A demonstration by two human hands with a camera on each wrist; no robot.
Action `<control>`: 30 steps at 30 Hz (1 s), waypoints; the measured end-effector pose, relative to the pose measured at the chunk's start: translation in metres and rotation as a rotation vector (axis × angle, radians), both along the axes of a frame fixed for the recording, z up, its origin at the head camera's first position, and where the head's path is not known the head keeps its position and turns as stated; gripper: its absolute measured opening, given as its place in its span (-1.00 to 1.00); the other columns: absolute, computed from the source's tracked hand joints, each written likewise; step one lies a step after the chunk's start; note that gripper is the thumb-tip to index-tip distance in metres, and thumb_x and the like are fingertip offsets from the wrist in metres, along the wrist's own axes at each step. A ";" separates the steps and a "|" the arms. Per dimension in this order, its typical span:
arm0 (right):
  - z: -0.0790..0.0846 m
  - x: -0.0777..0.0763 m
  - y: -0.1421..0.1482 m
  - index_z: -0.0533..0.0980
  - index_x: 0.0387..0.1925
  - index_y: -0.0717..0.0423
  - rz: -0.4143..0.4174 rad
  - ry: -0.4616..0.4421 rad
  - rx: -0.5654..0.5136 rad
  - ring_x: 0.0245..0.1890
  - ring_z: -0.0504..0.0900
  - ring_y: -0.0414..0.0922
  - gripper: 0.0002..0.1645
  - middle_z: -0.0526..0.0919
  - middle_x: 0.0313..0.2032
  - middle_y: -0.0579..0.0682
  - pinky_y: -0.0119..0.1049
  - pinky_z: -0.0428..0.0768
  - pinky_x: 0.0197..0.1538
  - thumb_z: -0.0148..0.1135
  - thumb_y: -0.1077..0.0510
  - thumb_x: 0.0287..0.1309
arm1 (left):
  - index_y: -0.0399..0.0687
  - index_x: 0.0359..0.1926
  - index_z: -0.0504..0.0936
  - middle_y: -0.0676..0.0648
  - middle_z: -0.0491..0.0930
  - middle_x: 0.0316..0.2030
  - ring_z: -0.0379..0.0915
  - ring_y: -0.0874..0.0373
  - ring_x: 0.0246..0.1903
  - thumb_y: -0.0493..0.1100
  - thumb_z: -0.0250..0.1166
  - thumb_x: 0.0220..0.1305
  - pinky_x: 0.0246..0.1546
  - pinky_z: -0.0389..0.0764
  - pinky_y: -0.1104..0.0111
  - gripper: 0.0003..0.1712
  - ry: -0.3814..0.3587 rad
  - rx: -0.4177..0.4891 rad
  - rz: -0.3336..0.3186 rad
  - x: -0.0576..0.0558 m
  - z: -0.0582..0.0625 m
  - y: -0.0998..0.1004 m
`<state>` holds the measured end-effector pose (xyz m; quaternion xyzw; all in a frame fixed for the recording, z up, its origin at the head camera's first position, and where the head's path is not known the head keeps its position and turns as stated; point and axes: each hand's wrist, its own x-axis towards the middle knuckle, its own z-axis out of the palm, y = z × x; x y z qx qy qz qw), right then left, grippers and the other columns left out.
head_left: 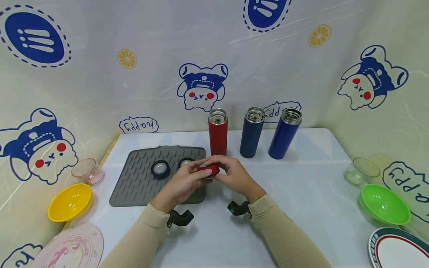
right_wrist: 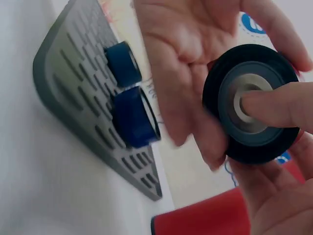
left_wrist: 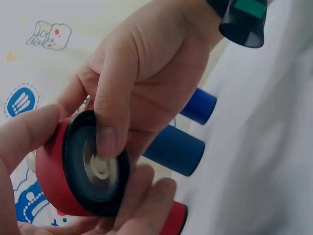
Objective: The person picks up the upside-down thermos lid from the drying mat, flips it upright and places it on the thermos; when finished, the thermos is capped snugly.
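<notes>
Left hand (head_left: 184, 182) and right hand (head_left: 236, 174) converge from either side, both pinching the red flask lid (head_left: 212, 169) between them, right thumb (right_wrist: 281, 105) pressed on its metallic centre. Lid: black-rimmed, underside exposed. Left of grip: grey textured mat (head_left: 134, 186). Behind: uncapped red flask (head_left: 218, 136).

The left fingers (left_wrist: 29, 129) hold a red lid (left_wrist: 51, 169), the right thumb (left_wrist: 112, 107) touching its centre.

The left sleeve (head_left: 135, 238) is long, plain beige, with a snug, lightly creased cuff. Just beyond it, a black, curved wrist camera (head_left: 181, 218) juts from a dark strap. Right of the left sleeve lie its matching right sleeve (head_left: 288, 236) and second black camera (head_left: 238, 208), marked with a green patch (left_wrist: 250, 8).
</notes>
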<state>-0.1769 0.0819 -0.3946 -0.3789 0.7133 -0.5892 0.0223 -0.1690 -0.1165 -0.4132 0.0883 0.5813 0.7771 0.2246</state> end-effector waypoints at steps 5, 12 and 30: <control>0.000 -0.001 0.004 0.43 0.09 0.34 -0.025 0.074 -0.031 0.17 0.37 0.04 -0.45 0.46 0.11 0.18 0.01 0.28 0.21 0.27 0.52 -0.02 | -0.07 0.17 0.42 -0.10 0.51 0.02 0.46 0.00 -0.02 0.02 0.47 0.00 0.00 0.47 0.15 -0.28 0.152 -0.278 0.141 0.000 0.005 0.000; -0.019 -0.024 0.009 0.35 0.20 0.20 -0.234 0.039 -0.092 0.10 0.45 0.04 -0.35 0.47 0.11 0.04 0.02 0.37 0.14 0.33 0.35 0.05 | 0.05 0.18 0.40 0.01 0.47 0.03 0.41 0.07 -0.01 0.06 0.49 -0.03 -0.03 0.50 0.20 -0.25 0.289 -0.443 0.248 -0.004 0.042 -0.001; -0.034 -0.062 -0.005 0.17 0.33 0.05 -0.731 -0.066 0.039 0.14 0.37 0.01 -0.09 0.35 0.17 0.08 -0.05 0.40 0.13 0.41 -0.03 0.00 | -0.06 0.29 0.32 -0.02 0.45 0.09 0.36 0.11 0.07 -0.06 0.40 0.11 0.04 0.44 0.24 -0.26 0.495 -0.337 0.361 -0.032 0.143 0.011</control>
